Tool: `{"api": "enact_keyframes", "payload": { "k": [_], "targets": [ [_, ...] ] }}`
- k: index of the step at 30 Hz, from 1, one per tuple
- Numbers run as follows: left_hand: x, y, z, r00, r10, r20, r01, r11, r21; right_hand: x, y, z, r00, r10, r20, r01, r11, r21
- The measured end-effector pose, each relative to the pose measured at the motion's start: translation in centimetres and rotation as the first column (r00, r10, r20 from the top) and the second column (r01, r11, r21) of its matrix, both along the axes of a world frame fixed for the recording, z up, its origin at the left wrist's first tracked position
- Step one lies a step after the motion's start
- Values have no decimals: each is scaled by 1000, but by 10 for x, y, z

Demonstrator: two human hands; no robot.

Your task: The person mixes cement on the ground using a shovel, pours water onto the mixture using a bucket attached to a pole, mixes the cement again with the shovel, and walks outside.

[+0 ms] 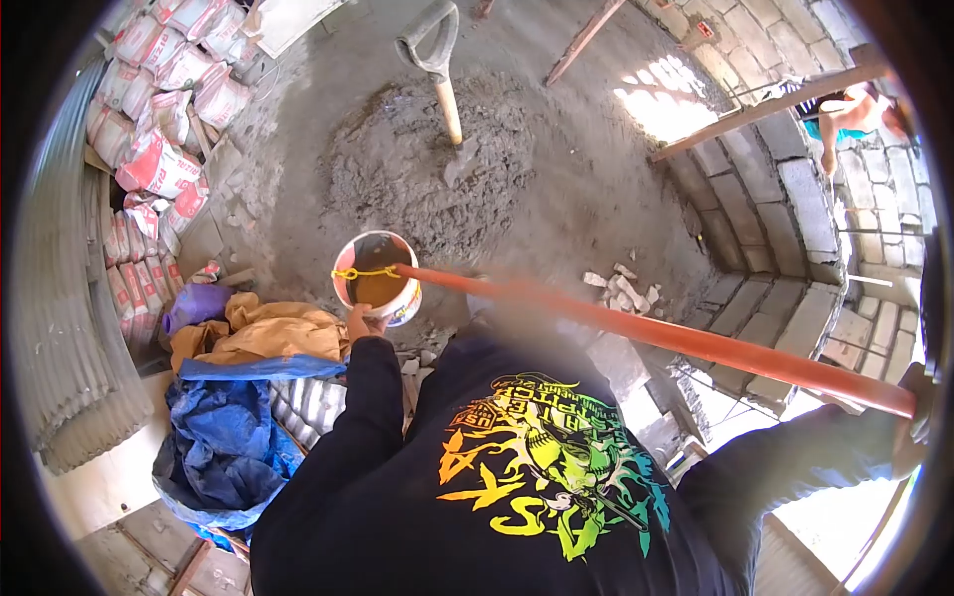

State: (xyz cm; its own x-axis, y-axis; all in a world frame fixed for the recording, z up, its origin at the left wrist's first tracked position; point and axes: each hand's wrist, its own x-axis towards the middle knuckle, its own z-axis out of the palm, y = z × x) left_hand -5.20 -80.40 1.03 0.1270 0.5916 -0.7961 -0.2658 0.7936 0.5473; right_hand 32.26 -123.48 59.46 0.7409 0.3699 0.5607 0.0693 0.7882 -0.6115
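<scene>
A white bucket (406, 305) with brownish liquid inside tilts so that its mouth faces me. My left hand (366, 323) grips it low on its near side. Across the bucket's mouth runs a knotted yellow rope (363, 272), meeting the far end of a long orange pole (656, 326). This pole slants over my body toward the right, where my right hand (908, 437) is at its near end; the dark edge of the view hides most of those fingers. Beyond the bucket lies a heap of wet grey mortar (397, 149), with a shovel (449, 104) stuck in it.
Stacked cement bags (159, 164) line the left side, by corrugated sheets (70, 258). A blue tarp (224, 437) and brown sacking (283, 333) lie at lower left. Concrete block walls (765, 199) stand at right, with another person's arm (830, 149) beyond. Rubble (626, 293) litters the floor.
</scene>
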Motion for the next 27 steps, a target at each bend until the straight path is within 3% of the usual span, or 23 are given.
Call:
{"api": "enact_keyframes", "payload": {
  "k": [2,6,7,8,9,10,11,12,13,15,16,17,21,23,24,26,27],
  "targets": [
    [-9,-13,-6,1000,-12,-25,12,1000,-11,-4,4,-4,993,82,-82,-85,996,-40],
    [-6,-34,8,998,-62,-19,61,996,-67,-9,7,-6,990,119,-76,-124,991,-53],
    [-5,-35,7,991,-129,-43,124,988,-92,-14,15,-5,975,-132,-178,166,968,190],
    [-4,-36,5,979,-194,-65,185,976,-119,-18,22,-5,883,-334,-329,448,808,383],
    [-10,-34,-15,974,-213,-83,204,973,-104,-16,16,-5,882,-337,-329,450,808,380],
    [-14,-34,-34,973,-214,-83,205,973,-107,-12,7,-4,971,-155,-183,187,968,169],
    [-16,-34,-48,921,-369,-127,372,928,-2,-10,1,-4,993,72,-90,-80,993,-91],
    [-8,-36,-36,841,-507,-186,529,843,93,-13,3,-2,993,68,-92,-77,993,-95],
    [8,-33,-25,939,-314,-137,291,942,-166,-18,9,0,995,19,-96,-27,996,-80],
    [19,-31,-13,917,-381,-116,363,919,-153,-27,22,4,994,-37,-99,30,997,-70],
    [25,-30,-11,892,-441,-97,427,894,-134,-31,29,6,944,-273,-183,309,928,210],
    [32,-26,-10,880,-460,-117,450,887,-106,-34,31,8,830,-453,-325,557,706,438],
    [66,-26,15,873,-473,-115,470,881,-58,-45,-17,23,787,-500,-362,617,637,462],
    [66,-29,0,874,-477,-95,476,879,-41,-56,-83,35,822,-509,-256,570,728,381],
    [67,-30,-2,876,-477,-78,476,879,-36,-63,-118,49,813,-523,-258,582,714,389],
    [75,-35,7,845,-534,-31,534,845,-27,-78,-174,77,816,-443,-372,533,323,782],
    [83,-41,14,801,-597,-47,597,802,-3,-91,-191,84,821,-464,-332,509,333,793]
  ]
}}
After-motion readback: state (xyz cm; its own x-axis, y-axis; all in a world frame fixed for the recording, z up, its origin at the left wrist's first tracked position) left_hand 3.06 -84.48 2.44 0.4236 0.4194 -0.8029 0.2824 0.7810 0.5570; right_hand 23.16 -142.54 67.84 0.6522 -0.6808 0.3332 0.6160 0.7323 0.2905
